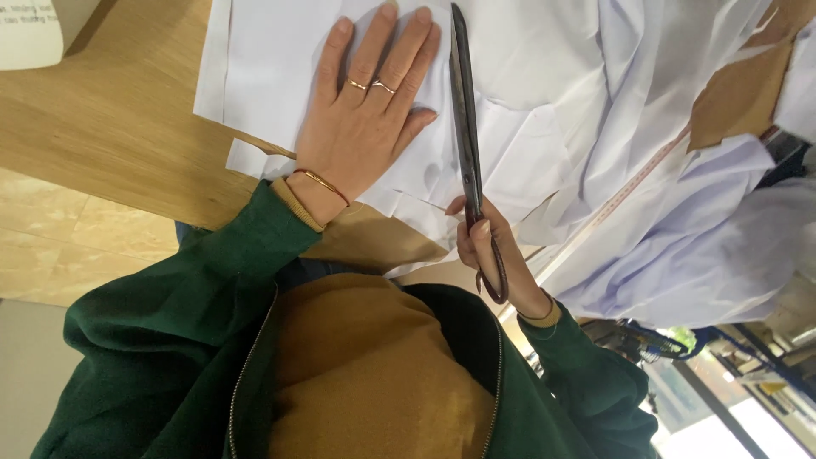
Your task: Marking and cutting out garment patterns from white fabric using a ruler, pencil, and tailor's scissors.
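— Where are the scissors [466, 127] right now, relative to your fingers?

— In my right hand [489, 251]. My fingers are curled shut through and around the dark handle loops, thumb pressed against the top of them. The blades run straight away from my knuckles, up across the white fabric [544, 102], so the long axis points away from my body.

— Are the blades open?

— They look closed, or nearly so; I see one dark line, no gap I could swear to.

— And the other hand?

— My left hand [361, 119] lies flat on the fabric, fingers spread and stretched out, gripping nothing, just pressing down. Its fingertips sit just beside the blades, on their left, roughly level with the upper half of them. The index finger is nearest the steel, close but not touching as far as I can tell.

— So which hand is nearer the tip?

— The left one. My right is down at the handle end, near the edge of the wooden table [110, 136].

— Anything else close by?

— A measuring tape [633, 183] slants across the cloth, off to the right of the blades, well clear of both hands.
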